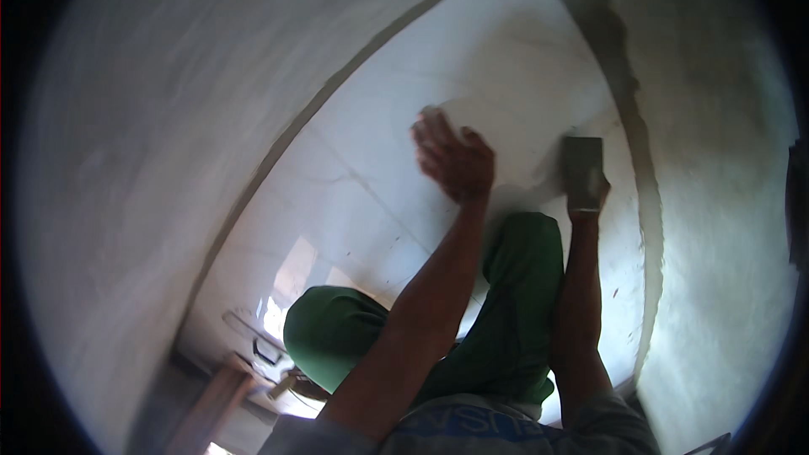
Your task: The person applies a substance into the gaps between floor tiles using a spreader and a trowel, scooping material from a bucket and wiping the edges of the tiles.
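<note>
Over the glossy white tiled floor (514, 84), my left hand (455, 156) is stretched forward with its fingers extended and nothing in it. The fingertips are slightly blurred, and I cannot tell whether the palm touches the tile. To its right, my right hand (602, 192) grips a dark grey rectangular block (582, 170). The block hides most of that hand, and its exact kind does not show. It stands close to the right-hand wall, in front of my knee. My knees, in green trousers (522, 278), are bent between and beside my forearms.
Grey plastered walls rise on the left (152, 135) and right (708, 160), meeting at the far corner. A rough dark cement strip (628, 109) runs along the right wall's base. Behind my left knee are a bent metal rod (253, 329) and a brown wooden piece (211, 404).
</note>
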`<action>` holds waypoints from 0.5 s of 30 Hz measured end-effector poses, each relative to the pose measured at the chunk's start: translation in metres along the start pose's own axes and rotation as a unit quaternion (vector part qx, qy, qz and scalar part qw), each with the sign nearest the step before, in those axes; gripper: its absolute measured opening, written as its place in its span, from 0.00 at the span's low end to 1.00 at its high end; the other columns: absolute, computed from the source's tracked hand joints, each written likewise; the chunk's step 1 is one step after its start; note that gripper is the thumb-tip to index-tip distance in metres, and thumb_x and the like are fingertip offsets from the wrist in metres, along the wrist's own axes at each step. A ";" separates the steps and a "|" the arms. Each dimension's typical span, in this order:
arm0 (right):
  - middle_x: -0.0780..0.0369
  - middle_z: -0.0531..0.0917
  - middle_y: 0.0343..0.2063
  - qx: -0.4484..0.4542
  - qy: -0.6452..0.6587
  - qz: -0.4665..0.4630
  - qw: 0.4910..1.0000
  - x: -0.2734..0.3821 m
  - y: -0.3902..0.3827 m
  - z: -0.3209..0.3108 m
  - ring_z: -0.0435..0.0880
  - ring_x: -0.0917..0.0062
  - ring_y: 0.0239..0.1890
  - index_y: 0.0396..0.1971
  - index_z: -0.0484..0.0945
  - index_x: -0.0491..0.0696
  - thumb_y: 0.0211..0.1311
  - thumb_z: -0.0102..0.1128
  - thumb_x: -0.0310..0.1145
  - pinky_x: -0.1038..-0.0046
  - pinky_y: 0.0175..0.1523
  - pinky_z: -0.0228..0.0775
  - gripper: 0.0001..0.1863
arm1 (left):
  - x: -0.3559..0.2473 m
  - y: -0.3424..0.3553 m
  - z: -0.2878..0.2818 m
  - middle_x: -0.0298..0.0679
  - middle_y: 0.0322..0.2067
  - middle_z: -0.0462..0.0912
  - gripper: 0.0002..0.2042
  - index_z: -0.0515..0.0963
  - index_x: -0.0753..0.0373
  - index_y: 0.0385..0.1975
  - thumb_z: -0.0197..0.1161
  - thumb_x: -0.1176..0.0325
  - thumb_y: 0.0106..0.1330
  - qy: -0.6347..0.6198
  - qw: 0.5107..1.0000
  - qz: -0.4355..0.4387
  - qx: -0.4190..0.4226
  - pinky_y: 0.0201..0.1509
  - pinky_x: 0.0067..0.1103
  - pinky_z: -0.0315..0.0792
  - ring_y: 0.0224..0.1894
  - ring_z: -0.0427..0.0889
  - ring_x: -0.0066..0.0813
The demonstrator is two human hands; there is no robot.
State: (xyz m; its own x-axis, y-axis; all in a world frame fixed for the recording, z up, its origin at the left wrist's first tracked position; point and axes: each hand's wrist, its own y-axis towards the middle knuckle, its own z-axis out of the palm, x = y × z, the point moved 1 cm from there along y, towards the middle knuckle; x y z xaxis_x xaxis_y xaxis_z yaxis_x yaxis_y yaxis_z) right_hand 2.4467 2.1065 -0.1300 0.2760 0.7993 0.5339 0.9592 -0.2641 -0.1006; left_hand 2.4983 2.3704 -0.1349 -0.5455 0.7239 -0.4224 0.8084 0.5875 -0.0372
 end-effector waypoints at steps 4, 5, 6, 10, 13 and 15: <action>0.62 0.88 0.42 -0.016 0.105 -0.037 0.994 -0.017 -0.006 0.008 0.88 0.74 0.41 0.55 0.81 0.41 0.72 0.59 0.34 0.71 0.45 0.84 0.17 | 0.012 -0.004 -0.004 0.47 0.78 0.56 0.31 0.61 0.58 0.75 0.53 0.58 0.72 -0.030 0.999 -0.016 0.021 0.75 0.53 0.53 0.80 0.51 0.54; 0.62 0.88 0.42 -0.011 0.107 -0.050 0.993 -0.024 -0.006 0.011 0.88 0.74 0.41 0.55 0.81 0.41 0.72 0.59 0.34 0.71 0.45 0.84 0.17 | 0.013 -0.006 -0.006 0.46 0.78 0.55 0.31 0.61 0.58 0.75 0.53 0.58 0.72 -0.037 0.998 -0.013 0.041 0.76 0.53 0.52 0.80 0.50 0.54; 0.62 0.87 0.42 -0.001 0.257 0.018 0.966 -0.032 -0.006 0.015 0.88 0.75 0.41 0.54 0.81 0.41 0.71 0.59 0.32 0.72 0.45 0.84 0.16 | 0.018 -0.006 -0.007 0.45 0.79 0.54 0.31 0.61 0.58 0.75 0.53 0.59 0.72 -0.038 0.999 -0.005 0.034 0.76 0.52 0.52 0.81 0.49 0.54; 0.62 0.87 0.43 0.044 0.334 0.005 0.942 -0.075 -0.005 0.006 0.88 0.77 0.42 0.55 0.80 0.42 0.71 0.58 0.29 0.74 0.45 0.84 0.16 | 0.027 -0.010 -0.011 0.42 0.78 0.55 0.31 0.62 0.59 0.75 0.53 0.60 0.72 -0.054 0.992 0.093 0.059 0.77 0.52 0.51 0.80 0.50 0.55; 0.62 0.86 0.44 0.071 0.575 0.127 0.805 -0.068 -0.008 0.008 0.88 0.77 0.41 0.56 0.79 0.42 0.71 0.56 0.27 0.74 0.45 0.84 0.17 | 0.041 0.005 -0.015 0.41 0.77 0.58 0.29 0.65 0.60 0.73 0.54 0.61 0.72 -0.101 0.951 0.279 0.086 0.79 0.49 0.51 0.80 0.50 0.55; 0.61 0.86 0.45 0.065 0.514 0.075 0.852 -0.087 0.002 0.002 0.88 0.76 0.41 0.57 0.78 0.42 0.72 0.54 0.30 0.73 0.45 0.85 0.17 | 0.036 0.025 -0.018 0.39 0.76 0.61 0.28 0.68 0.57 0.72 0.55 0.58 0.73 -0.096 0.871 0.469 0.112 0.80 0.46 0.52 0.80 0.52 0.51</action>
State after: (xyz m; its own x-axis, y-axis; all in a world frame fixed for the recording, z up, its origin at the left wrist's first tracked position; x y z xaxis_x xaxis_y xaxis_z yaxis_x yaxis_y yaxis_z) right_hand 2.4248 2.0372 -0.1787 0.2612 -0.1498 0.9536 0.9352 -0.2057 -0.2884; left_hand 2.4951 2.4180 -0.1351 0.4069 0.7608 -0.5056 0.9134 -0.3295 0.2392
